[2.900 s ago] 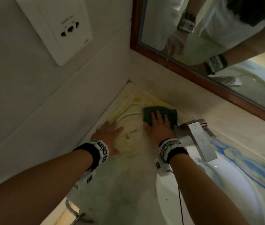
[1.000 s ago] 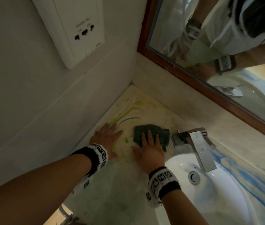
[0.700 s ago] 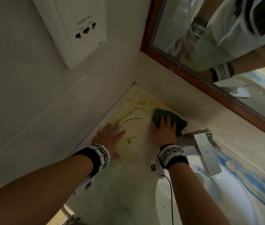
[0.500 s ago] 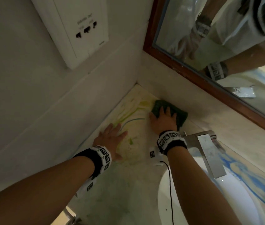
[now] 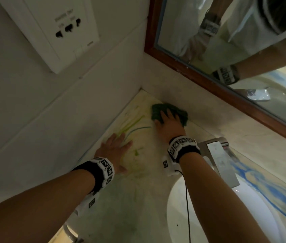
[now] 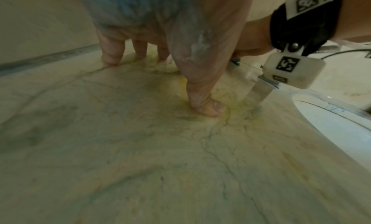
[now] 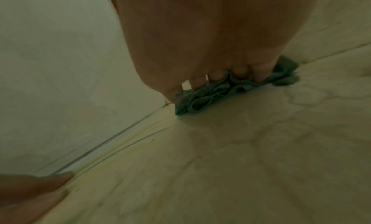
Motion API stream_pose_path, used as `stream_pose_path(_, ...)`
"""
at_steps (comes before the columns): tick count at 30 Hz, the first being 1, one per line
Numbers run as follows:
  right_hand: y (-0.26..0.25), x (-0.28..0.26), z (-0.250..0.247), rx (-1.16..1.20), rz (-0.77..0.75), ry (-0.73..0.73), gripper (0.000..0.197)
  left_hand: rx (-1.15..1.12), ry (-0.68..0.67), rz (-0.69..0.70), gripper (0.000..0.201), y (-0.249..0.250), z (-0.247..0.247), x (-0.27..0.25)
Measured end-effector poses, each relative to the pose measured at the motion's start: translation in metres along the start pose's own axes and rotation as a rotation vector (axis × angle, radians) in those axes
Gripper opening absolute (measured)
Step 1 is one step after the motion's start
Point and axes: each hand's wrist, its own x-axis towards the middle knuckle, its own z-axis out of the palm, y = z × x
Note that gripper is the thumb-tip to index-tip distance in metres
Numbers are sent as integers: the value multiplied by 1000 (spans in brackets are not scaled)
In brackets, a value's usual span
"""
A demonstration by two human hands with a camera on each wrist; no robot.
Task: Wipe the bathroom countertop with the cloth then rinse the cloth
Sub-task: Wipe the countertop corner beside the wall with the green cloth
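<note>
Marble table (image 5: 121, 204), yellow-green streaked, wedged into a tiled corner beneath mirror (image 5: 244, 55). Green cloth (image 5: 158, 111) pressed flat under right hand (image 5: 169, 126); left hand (image 5: 114, 149) splayed nearby; faucet (image 5: 221, 160), basin (image 5: 208, 216) rightward.

A pale veined countertop (image 5: 126, 204) smeared with yellow-green streaks (image 5: 132, 124) carries a crumpled green cloth (image 5: 158, 112) by the back wall.

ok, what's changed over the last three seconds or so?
The right hand has pushed the cloth back and forth: toward the near side a second ago, now into the back corner against the wall under the mirror. It still presses the cloth flat. The left hand stays spread on the countertop; green streaks remain.
</note>
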Motion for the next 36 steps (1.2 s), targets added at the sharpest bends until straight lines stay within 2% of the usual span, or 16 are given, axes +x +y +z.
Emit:
stream_pose_path(3, 13, -15, 0, 47, 138, 65, 62, 6, 0, 5, 107, 1, -2, -1)
stream_pose_path(5, 10, -17, 1, 44, 170, 67, 66, 1, 2, 8, 107, 1, -1, -1)
stream_pose_path(14, -49, 19, 0, -70, -23, 33, 81, -6, 24, 23, 107, -1, 3, 1)
stream_pose_path(18, -81, 36, -1, -155, -87, 38, 79, -7, 32, 39, 109, -2, 6, 2)
stream_pose_path(24, -118, 53, -1, -226, -63, 63, 83, 0, 9, 34, 110, -3, 5, 7)
stream_pose_path(27, -103, 53, 9, -209, -173, 29, 78, 1, 4, 33, 111, -4, 7, 6)
stream_pose_path(32, -86, 10, 25, -260, -416, -51, 69, -4, 44, 48, 112, -3, 6, 3)
stream_pose_path(36, -76, 8, 26, -300, -465, -16, 70, -13, 43, 52, 113, -2, 7, 3)
